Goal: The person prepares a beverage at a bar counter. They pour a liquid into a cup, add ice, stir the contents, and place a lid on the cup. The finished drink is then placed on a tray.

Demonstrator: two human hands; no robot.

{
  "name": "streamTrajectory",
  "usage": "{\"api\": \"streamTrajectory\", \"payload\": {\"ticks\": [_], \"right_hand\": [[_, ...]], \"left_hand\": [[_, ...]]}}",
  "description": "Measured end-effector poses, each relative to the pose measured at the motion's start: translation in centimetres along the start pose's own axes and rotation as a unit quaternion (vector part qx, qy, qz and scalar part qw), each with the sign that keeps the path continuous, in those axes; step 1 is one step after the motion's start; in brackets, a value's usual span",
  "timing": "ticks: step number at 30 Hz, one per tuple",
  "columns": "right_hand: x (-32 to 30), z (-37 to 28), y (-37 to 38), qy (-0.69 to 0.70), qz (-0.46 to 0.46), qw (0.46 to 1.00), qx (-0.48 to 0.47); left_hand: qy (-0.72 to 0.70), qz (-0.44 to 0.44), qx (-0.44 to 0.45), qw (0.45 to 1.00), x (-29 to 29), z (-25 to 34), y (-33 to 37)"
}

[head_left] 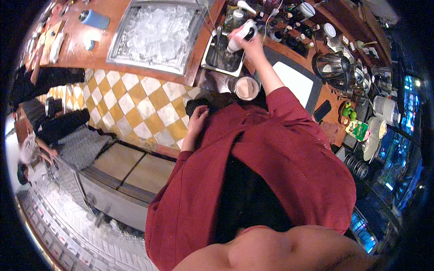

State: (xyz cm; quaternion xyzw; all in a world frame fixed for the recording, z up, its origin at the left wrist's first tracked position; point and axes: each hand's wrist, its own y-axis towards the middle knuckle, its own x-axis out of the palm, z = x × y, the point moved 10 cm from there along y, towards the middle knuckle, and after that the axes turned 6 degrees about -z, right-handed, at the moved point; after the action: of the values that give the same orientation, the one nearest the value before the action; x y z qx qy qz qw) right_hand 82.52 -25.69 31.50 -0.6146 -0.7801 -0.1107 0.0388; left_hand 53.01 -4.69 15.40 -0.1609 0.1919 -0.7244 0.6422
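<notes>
At the far middle, my right hand is closed round a white hand-held device with a black patch, whose kind I cannot make out. It is tilted over a square metal bin with water and long thin metal tools in it. Nearer to me stands a glass of foam-topped beige drink, beside the bin and under my right forearm. My left hand hangs low by my side over the floor, fingers loosely bent, with nothing visible in them.
An ice well lies left of the bin. A pump bottle stands behind it. On the right are a white board on a dark mat, a phone, metal shakers and limes. Other people stand at left.
</notes>
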Motion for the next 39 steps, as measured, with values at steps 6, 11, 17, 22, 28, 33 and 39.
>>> {"api": "streamTrajectory", "payload": {"ticks": [6,11,17,22,28,33,39], "right_hand": [[-1.3,-1.6,0.3,0.064,-0.019,0.998,0.007],[-1.0,-0.6,0.3,-0.020,-0.058,0.998,0.007],[-0.3,-1.3,0.0,0.005,-0.096,0.995,-0.018],[-0.2,-0.9,-0.2,0.014,-0.105,0.994,-0.016],[0.0,-7.0,-0.7,-0.018,-0.111,0.988,-0.102],[-2.6,-12.4,-2.8,0.064,-0.123,0.981,-0.134],[-8.0,-15.9,-5.6,0.065,-0.045,0.987,-0.143]], "left_hand": [[-0.076,0.043,0.003,0.996,2.3,0.5,-0.3],[-0.098,0.057,0.010,0.994,2.2,0.2,-0.2],[-0.070,0.055,0.010,0.996,2.6,1.6,-0.4],[-0.051,0.053,0.008,0.997,2.8,2.1,-0.5],[-0.056,0.055,0.029,0.996,3.0,2.0,-0.9],[-0.020,0.027,0.017,0.999,4.4,2.6,-0.4],[0.022,0.010,0.004,1.000,5.7,3.7,1.0]]}}
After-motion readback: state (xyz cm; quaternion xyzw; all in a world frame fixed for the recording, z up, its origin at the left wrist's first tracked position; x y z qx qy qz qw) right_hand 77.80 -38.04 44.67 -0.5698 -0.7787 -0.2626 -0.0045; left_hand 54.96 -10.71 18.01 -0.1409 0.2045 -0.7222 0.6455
